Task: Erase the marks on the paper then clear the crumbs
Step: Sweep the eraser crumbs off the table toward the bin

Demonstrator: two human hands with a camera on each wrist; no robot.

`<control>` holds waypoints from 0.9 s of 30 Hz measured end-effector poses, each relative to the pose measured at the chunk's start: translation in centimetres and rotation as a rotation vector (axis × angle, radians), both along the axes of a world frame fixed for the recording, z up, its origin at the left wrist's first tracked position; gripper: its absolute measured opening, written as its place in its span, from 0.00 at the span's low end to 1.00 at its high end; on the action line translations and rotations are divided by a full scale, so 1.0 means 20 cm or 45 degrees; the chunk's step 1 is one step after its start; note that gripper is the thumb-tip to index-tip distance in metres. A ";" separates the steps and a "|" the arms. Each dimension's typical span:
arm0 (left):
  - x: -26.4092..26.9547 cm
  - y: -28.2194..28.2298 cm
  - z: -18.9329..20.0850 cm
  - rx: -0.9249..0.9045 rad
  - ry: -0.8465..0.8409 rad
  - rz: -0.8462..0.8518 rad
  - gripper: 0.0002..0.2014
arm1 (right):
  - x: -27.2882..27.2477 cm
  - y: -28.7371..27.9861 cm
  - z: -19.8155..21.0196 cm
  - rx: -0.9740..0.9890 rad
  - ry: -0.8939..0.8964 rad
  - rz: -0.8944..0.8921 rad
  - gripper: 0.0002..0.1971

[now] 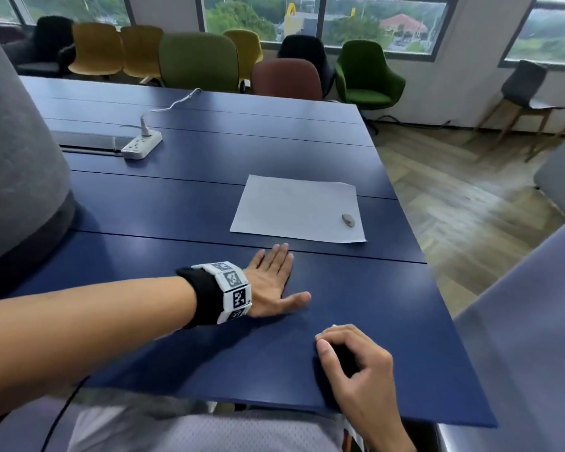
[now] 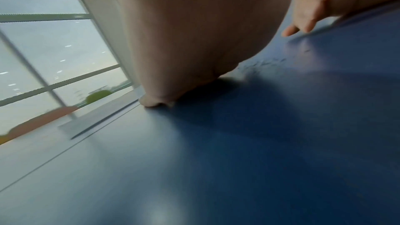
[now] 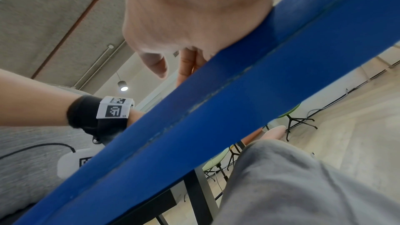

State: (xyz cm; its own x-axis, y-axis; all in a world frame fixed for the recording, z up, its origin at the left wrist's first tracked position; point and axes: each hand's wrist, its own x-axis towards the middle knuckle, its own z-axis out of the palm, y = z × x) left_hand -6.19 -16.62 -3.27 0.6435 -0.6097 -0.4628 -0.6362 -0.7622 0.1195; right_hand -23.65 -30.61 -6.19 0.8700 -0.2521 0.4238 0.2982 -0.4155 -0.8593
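Fingers of the right hand (image 1: pixel 356 363) curl loosely at the near edge of the table (image 1: pixel 405 321), heel of the hand at the rim. Grip looks cupped; a dark hollow sits inside the curl and I cannot tell whether anything lies in it. Right wrist view shows only the palm against the table edge, nothing pinched that I can make out.

Just beyond and to the left of that grip, the left hand (image 1: pixel 271 282) lies flat on the table, fingers straight and together, thumb spread, holding nothing. In the left wrist view, faint specks (image 2: pixel 264 62) sit on the table just past the heel of the left hand, between the two hands; probably crumbs, but blurred.

Farther out, beyond the left fingertips and not touching them, the paper (image 1: pixel 294 207) lies flat on the table. No marks readable on it from the head view, so erasing looks done, though faint traces would be too small to tell. A small grey eraser (image 1: pixel 348 220) rests on the paper near its right near corner, let go.

Judgement: late stage, crumb clearing in hand. Crumbs do not show in the head view. Right wrist is cut off at the lower frame edge.

Far side: power strip (image 1: pixel 142 145), then chairs (image 1: pixel 199 60).
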 end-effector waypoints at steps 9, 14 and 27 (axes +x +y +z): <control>-0.15 -0.11 0.10 -0.098 0.249 -0.506 0.35 | -0.01 -0.03 -0.03 0.070 -0.039 -0.011 0.13; -0.06 0.18 0.29 -0.546 0.402 0.152 0.42 | 0.00 0.00 -0.05 -0.186 -0.022 -0.101 0.05; -0.04 0.65 0.35 -0.460 0.252 0.516 0.74 | 0.30 0.76 -0.04 -1.271 0.500 0.432 0.45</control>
